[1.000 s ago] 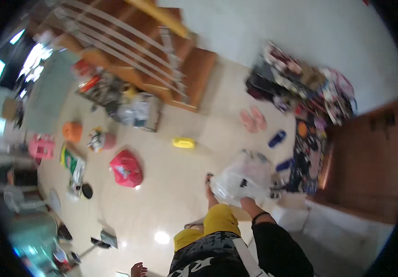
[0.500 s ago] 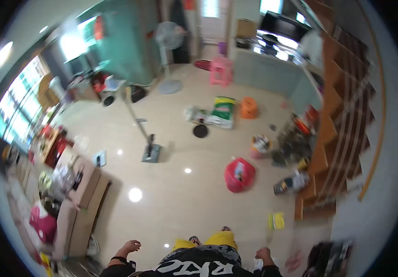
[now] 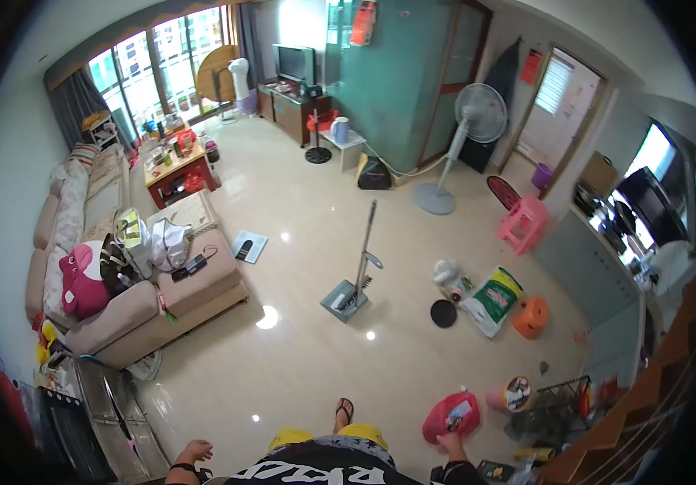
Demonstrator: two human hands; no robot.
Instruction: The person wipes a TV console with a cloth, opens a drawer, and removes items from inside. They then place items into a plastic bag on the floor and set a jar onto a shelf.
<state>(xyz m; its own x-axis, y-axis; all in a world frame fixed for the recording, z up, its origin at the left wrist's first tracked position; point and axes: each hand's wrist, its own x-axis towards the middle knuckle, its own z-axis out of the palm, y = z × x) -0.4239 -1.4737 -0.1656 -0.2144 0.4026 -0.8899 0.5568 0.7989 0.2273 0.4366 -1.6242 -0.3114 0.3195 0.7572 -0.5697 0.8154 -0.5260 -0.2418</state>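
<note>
My left hand (image 3: 195, 453) hangs at my side at the bottom, its fingers loosely stretched with nothing in them. On the other side, my right hand (image 3: 449, 444) is low, its fingers curled, with no object visible in them. In the view it overlaps the lower edge of a red plastic bag (image 3: 437, 427) on the floor; contact cannot be made out. Ahead stands a dustpan (image 3: 336, 305) with a long upright handle (image 3: 369, 230), apart from both hands. One sandaled foot (image 3: 344, 414) shows in front of my yellow shorts.
A sofa (image 3: 121, 327) with bags lies left, a bathroom scale (image 3: 249, 246) beside it. To the right are a black round lid (image 3: 443, 314), a green-white sack (image 3: 492, 301), an orange stool (image 3: 531, 318), a bucket (image 3: 511, 394) and wooden stairs (image 3: 671, 356). A fan (image 3: 435, 199) stands farther back.
My view has turned left, so the dustpan, red bag and sack sit farther right, and more of the sofa and windows shows. Both hands stay low at my sides.
</note>
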